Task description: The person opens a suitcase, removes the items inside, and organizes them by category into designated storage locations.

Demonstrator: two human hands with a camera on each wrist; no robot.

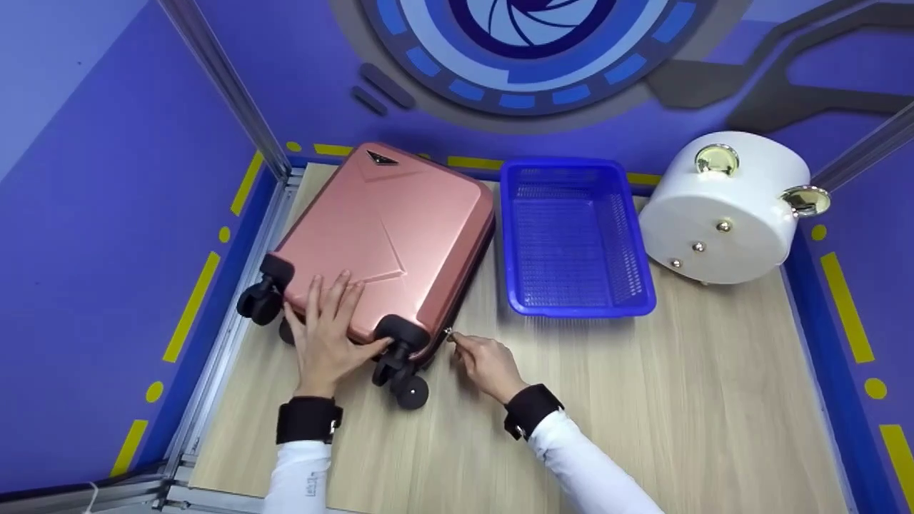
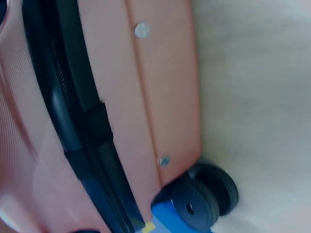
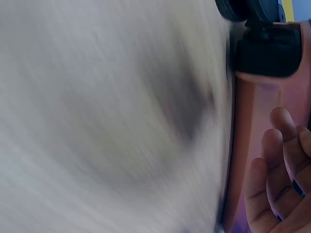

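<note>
White sleeves (image 1: 297, 475) with black wristbands (image 1: 309, 419) extend over the near edge of the tabletop (image 1: 700, 400). The left hand (image 1: 327, 343) rests, fingers straight and slightly spread, on a pink hard-shell suitcase (image 1: 389, 221); the right hand (image 1: 489, 363), fingers curled, pinches what appears to be its zipper pull (image 1: 448, 331). The suitcase lies towards the far left corner, casters (image 1: 412, 392) facing the near edge. Its shell is probably stiff and slippery, best held at the edges; the pull suits a fingertip pinch. Beyond: a blue plastic basket (image 1: 582, 312) near mid far edge; a white drum-shaped object (image 1: 721, 207), gold-fitted, at the far right corner.
</note>
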